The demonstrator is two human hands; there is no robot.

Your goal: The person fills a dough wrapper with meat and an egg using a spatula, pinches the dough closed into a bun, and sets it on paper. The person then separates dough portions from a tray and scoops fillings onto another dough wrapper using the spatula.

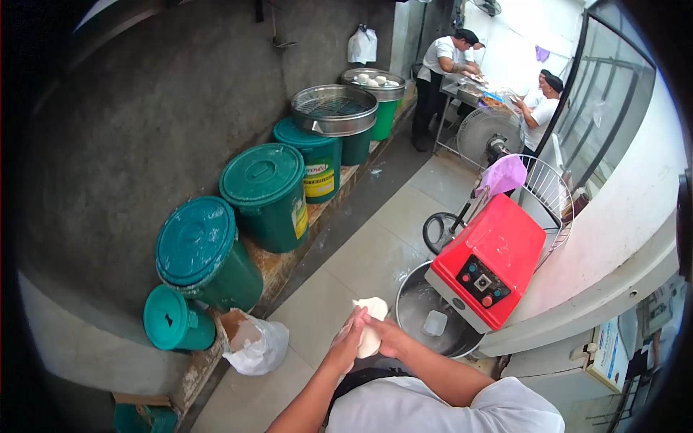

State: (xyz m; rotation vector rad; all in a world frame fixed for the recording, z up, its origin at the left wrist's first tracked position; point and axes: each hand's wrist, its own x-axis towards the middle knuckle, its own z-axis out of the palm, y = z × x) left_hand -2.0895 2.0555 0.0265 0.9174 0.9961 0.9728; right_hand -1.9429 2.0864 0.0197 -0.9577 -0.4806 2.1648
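Green lidded bins [261, 173] line a grey wall [130, 130], the black lens border cropping the room's corners. We hold pale dough [369, 344] between our left hand [349, 336] and right hand [390, 336], whose fingers hide its sides. The red mixer [498, 245] covers part of its bowl [409, 294]; what the distant co-workers [442, 58] handle, we cannot make out.

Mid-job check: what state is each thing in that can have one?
Left hand: pressed against dough
Right hand: pressed against dough
Dough: held, partly hidden
Four nearest green bins: covered
Plastic bag: top open
Mixing bowl: uncovered, pale square piece inside
Red mixer: cannot tell if running
Far round tray: holding white rounds
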